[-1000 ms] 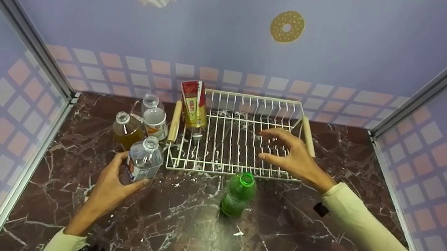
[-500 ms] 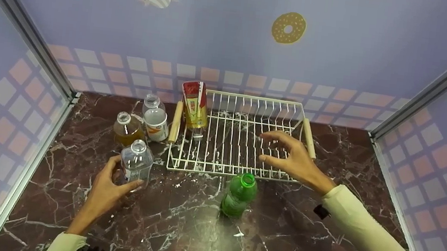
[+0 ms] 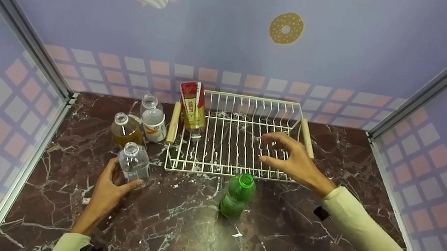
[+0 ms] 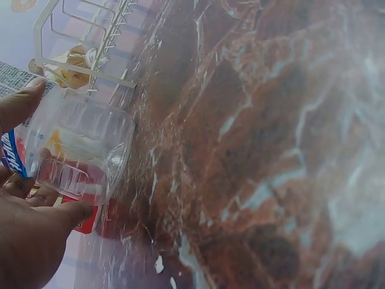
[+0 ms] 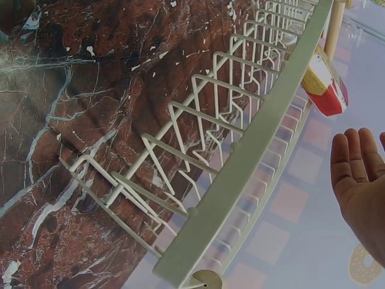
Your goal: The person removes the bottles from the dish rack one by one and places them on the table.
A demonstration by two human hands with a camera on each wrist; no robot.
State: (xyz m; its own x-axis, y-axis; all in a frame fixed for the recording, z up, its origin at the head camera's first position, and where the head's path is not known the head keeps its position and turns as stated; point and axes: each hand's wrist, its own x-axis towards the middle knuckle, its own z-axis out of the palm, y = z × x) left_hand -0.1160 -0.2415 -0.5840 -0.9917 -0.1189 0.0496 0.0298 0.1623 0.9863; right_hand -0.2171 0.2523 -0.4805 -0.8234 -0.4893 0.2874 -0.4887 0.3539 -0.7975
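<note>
My left hand (image 3: 108, 190) grips a clear plastic bottle (image 3: 135, 164), thumb on its near side and fingers round its left. In the left wrist view the ribbed base of this clear bottle (image 4: 84, 147) faces the camera close over the counter. Just behind it stand a bottle of amber liquid (image 3: 126, 133) and a clear bottle with a white label (image 3: 154, 124). Above the right part of a white wire rack (image 3: 227, 166) hovers my right hand (image 3: 295, 159), fingers spread from the thumb and holding nothing. Inside the rack's left end leans a red and yellow bottle (image 3: 193, 105), neck down.
A green bottle (image 3: 236, 196) stands before the rack on the dark marbled counter (image 3: 177, 238). Wooden handles, such as the left handle (image 3: 174, 122), flank the rack. Patterned panels enclose the counter at the back and both sides, with the back wall (image 3: 225, 37) behind the rack.
My left hand has moved the clear bottle left and slightly towards me, down beside the amber bottle. My right hand has stayed nearly still over the rack.
</note>
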